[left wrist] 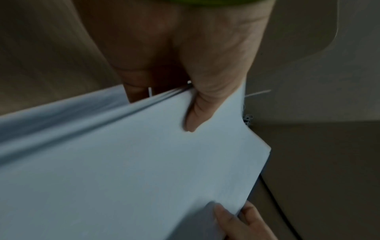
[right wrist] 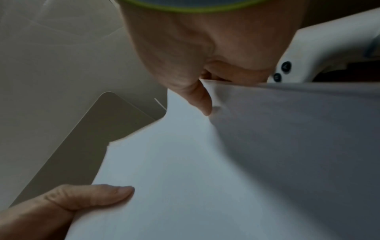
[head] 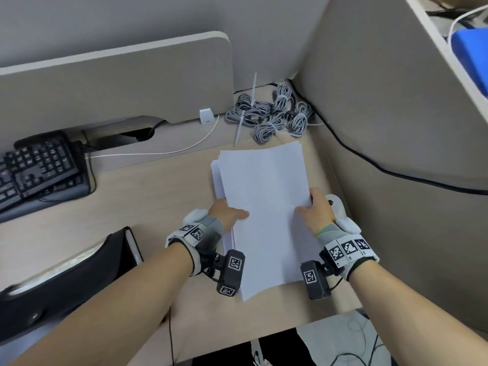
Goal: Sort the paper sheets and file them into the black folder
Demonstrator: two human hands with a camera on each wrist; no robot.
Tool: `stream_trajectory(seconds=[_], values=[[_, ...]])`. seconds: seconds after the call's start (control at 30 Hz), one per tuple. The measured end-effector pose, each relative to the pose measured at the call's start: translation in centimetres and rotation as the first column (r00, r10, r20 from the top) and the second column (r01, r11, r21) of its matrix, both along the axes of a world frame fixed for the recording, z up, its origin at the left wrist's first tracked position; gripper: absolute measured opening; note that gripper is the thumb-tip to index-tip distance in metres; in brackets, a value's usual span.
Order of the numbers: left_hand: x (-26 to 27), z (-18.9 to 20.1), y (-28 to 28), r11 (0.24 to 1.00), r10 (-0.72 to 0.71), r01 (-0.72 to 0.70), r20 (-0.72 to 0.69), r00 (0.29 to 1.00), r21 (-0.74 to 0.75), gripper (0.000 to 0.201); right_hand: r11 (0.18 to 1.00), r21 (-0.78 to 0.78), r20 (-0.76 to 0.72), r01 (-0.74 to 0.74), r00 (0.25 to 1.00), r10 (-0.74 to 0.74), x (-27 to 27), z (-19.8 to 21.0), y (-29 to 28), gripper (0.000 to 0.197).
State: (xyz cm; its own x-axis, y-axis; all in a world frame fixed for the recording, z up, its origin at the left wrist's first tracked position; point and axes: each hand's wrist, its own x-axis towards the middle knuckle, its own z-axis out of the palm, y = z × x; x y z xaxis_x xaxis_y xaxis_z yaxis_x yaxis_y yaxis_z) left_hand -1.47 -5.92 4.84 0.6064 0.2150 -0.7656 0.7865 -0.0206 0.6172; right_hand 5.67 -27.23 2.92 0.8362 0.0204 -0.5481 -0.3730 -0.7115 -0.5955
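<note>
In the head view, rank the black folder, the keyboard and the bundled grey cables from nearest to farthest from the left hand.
Measured from the left hand, which grips the paper sheets:
1. Black folder: nearest, lower left at the desk's front edge.
2. Bundled grey cables: behind the sheets, in the back corner.
3. Keyboard: farthest, at the far left.

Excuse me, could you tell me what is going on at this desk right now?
A person is holding a stack of white paper sheets over the desk, gripping it at both side edges: the left hand on the left, the right hand on the right, thumbs on top. The sheets are not quite squared up. The black folder lies at the left, untouched, so nothing is filed yet.
</note>
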Motion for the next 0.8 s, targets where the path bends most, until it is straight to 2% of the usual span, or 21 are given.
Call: stream_trajectory(seconds=[0.17,0.27,0.33,0.43,0.53,0.57,0.7,0.8], values=[[-0.7,1.8,2.5,0.964,0.264,-0.264,-0.032,0.964,-0.008,0.04,0.996,0.089,0.012,0.021,1.0,-0.023,-0.2,2.0,1.6,0.047],[-0.9,-0.1,4.1,0.919,0.393,-0.392,0.022,0.919,-0.049,0.064,0.978,0.209,0.04,-0.006,0.999,-0.002,-0.1,3.3,2.4,0.059],[-0.8,1.6,4.3,0.923,0.385,-0.383,0.09,0.919,-0.035,0.06,0.969,0.245,0.085,-0.032,0.996,0.011,0.3,4.5,3.0,0.049],[-0.5,7.0,3.8,0.919,0.377,-0.393,0.213,0.902,0.038,0.032,0.956,0.293,0.154,-0.02,0.988,-0.027,0.6,7.6,3.8,0.018],[0.1,10.5,3.5,0.927,0.306,-0.359,0.333,0.892,0.11,0.012,0.92,0.392,0.235,-0.012,0.968,-0.088,1.2,9.6,3.8,0.009],[0.0,11.5,3.5,0.927,0.276,-0.347,0.367,0.888,0.142,0.012,0.91,0.414,0.259,-0.011,0.96,-0.106,1.2,10.3,3.7,0.007],[-0.8,11.3,3.6,0.936,0.178,-0.286,0.426,0.887,0.204,0.013,0.916,0.398,0.276,-0.038,0.958,-0.08,0.8,10.5,3.3,0.015],[-1.6,9.3,3.5,0.937,0.177,-0.276,0.388,0.904,0.215,0.018,0.95,0.3,0.264,-0.09,0.964,0.008,0.0,9.0,2.6,0.02]])
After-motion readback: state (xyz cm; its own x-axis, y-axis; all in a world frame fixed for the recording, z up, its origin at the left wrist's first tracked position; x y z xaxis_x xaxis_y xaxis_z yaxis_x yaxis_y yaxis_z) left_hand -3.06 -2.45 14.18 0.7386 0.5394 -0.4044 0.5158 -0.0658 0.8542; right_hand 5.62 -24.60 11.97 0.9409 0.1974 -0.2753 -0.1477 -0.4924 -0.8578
